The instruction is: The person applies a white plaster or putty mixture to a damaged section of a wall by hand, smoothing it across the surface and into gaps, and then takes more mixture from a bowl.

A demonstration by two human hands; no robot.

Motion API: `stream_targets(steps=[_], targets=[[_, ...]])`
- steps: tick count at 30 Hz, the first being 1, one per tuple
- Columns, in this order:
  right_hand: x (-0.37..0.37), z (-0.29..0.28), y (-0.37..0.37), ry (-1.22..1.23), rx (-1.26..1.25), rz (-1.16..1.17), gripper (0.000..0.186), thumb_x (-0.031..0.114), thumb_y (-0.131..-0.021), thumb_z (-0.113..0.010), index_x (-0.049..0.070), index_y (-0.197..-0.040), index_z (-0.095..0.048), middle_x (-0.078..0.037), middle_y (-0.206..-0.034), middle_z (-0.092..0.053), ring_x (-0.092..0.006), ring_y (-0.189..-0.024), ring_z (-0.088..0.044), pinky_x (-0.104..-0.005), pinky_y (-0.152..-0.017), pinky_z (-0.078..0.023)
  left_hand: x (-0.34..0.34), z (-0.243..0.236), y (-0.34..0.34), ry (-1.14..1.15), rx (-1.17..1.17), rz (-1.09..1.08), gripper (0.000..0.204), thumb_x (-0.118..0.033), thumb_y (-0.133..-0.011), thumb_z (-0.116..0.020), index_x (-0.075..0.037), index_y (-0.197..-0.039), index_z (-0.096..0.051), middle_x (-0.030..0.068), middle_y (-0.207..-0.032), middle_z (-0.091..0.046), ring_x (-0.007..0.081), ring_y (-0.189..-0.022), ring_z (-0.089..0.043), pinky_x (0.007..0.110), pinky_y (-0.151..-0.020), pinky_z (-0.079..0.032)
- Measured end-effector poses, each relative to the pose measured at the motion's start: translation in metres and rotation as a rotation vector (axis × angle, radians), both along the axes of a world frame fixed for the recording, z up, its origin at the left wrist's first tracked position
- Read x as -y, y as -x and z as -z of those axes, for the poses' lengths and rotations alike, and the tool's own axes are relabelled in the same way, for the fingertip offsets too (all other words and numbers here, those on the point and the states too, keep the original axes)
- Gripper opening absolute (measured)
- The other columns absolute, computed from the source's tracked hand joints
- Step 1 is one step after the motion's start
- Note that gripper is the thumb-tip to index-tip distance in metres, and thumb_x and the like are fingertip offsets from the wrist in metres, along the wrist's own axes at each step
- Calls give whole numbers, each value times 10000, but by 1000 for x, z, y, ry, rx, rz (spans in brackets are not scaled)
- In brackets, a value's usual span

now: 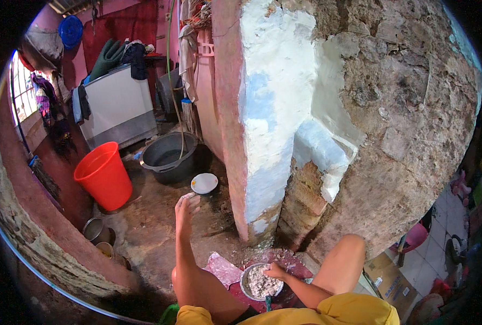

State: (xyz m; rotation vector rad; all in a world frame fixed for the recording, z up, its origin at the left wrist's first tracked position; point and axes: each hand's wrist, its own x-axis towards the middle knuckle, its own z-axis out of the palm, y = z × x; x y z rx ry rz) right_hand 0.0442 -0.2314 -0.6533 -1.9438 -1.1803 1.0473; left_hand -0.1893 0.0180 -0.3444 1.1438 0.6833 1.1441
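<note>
My left hand (188, 202) is raised forward over the wet floor, fingers stretched and slightly apart, with whitish residue on them. It holds nothing and is nearest to a white basin (204, 183) on the floor. Between my legs stands a round metal bowl (243, 285) filled with a lumpy whitish mix (258, 281). Closed at the bowl's right rim is my right hand (275, 271), its fingertips partly hidden. A tool with a teal handle (268, 303) leans at the bowl's near edge. A pale, stained cloth or sheet (223, 268) lies left of the bowl.
Ahead rises a wall corner with white-blue plaster (276, 92) beside rough bare masonry (387, 124). Further left are a red bucket (106, 176), a large dark tub (168, 157) with a hose, and a white appliance (119, 105). Cardboard (391, 281) lies to the right.
</note>
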Motion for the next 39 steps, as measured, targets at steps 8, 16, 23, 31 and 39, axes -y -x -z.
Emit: stream_targets(steps=[8,16,23,31,39], targets=[[-55,-203,-12,-387,-486,142,167,47,-814,-619,3,-971,-656,-64,-891,-667,-120,-759,-604,-262,-711,-486,-2,0,19,-26,-37,-11,477,-423,-903,-460,-51,-1202,-490,129,-1150,-576,216,-1066,-545,343,-849,-439],[-102,-547,-51,-1282,319,332,199,128,-819,-606,-17,-941,-666,-133,-860,-674,-122,-782,-609,-257,-694,-466,-8,6,7,-3,12,5,465,-394,-899,-475,-33,-1191,-489,139,-1131,-584,227,-1049,-550,354,-855,-442],[-147,-657,-49,-1777,683,255,172,90,-821,-628,-21,-947,-668,-66,-854,-666,-78,-713,-570,-214,-652,-456,-3,-3,9,-4,20,-12,469,-380,-895,-472,-25,-1201,-483,142,-1132,-580,238,-1054,-546,364,-868,-432],[-174,-676,-53,-1805,931,266,143,68,-758,-627,17,-886,-667,-130,-769,-588,-255,-677,-551,-345,-620,-441,-4,-3,12,-8,25,-3,477,-392,-898,-468,-26,-1204,-481,144,-1139,-574,241,-1066,-537,365,-877,-423],[-177,-676,-50,-1807,970,275,118,88,-736,-644,35,-837,-675,-151,-745,-564,-308,-722,-543,-397,-637,-430,-5,-2,13,-13,-7,-14,450,-387,-906,-447,-40,-1190,-491,141,-1141,-576,238,-1068,-537,368,-878,-420]])
